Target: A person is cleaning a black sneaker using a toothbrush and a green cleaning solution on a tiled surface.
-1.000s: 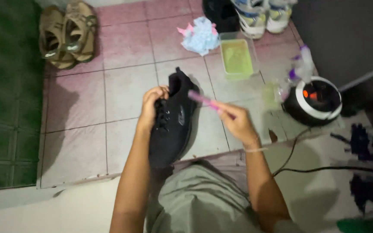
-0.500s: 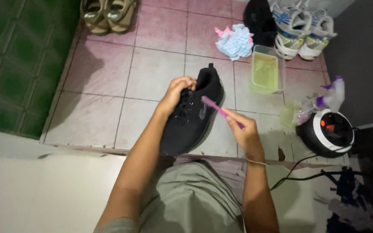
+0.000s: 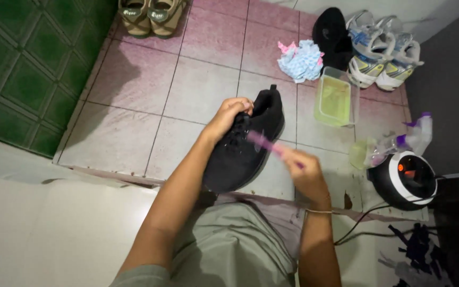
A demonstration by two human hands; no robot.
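A black lace-up fabric sneaker (image 3: 245, 146) is held up over the pale pink tiled floor (image 3: 134, 133), in the middle of the scene, its toe pointing back toward the person's lap and its heel toward the far side. The left hand (image 3: 228, 117) grips it at the collar, fingers curled over the laces and the edge of the opening. The right hand (image 3: 306, 170) is clenched around a slim pink toothbrush-like plastic brush (image 3: 266, 143), whose head lies against the sneaker's right side; hand and brush are blurred. A thin band circles the right wrist.

Just beyond the sneaker to the right stands a clear rectangular plastic tub of yellowish-green liquid (image 3: 336, 98). Beside its far left corner lies a crumpled light-blue and pink cloth (image 3: 301, 59). Farther right, a pair of white sports shoes with blue and yellow trim (image 3: 381, 56) sits next to a black shoe (image 3: 331, 34). To the near right, a clear spray bottle with a purple nozzle (image 3: 399, 143) lies on its side, touching a round black-and-white appliance with an orange light (image 3: 407, 180), whose dark cord trails nearer. At the far left stand tan strapped sandals (image 3: 152, 13), by the edge of a green patterned tile area (image 3: 22, 69). The person's grey-green shorts (image 3: 235, 244) fill the near middle.
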